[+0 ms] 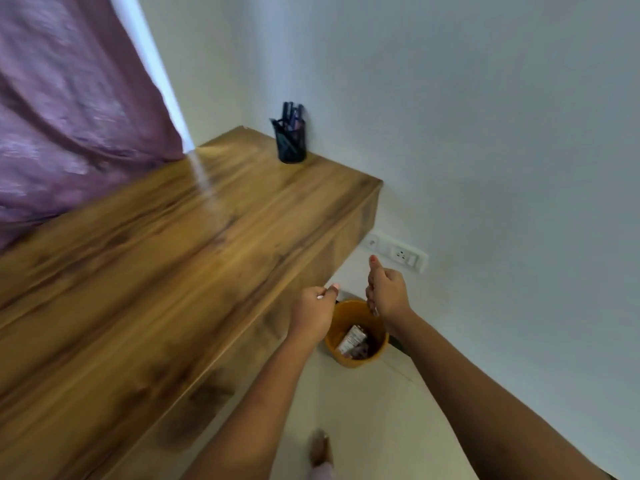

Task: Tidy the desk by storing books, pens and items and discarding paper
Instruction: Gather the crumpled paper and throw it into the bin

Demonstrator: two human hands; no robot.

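Observation:
A wooden desk [166, 258] runs from lower left to the wall corner. On its far end stands a black mesh pen holder [290, 142] with several dark pens in it. On the floor past the desk's end sits an orange bin [337, 320] holding a carton and other scraps. My left hand [313, 311] hovers over the bin's left rim with fingers curled; a small white bit shows at its fingertips, too small to identify. Above the bin's right rim, my right hand [386, 289] is loosely closed, thumb up, and nothing shows in it.
A purple curtain [69, 109] hangs over the desk's left side. A white socket panel [398, 252] is on the wall just beyond the desk's end. My foot [320, 448] stands on the pale floor below the bin.

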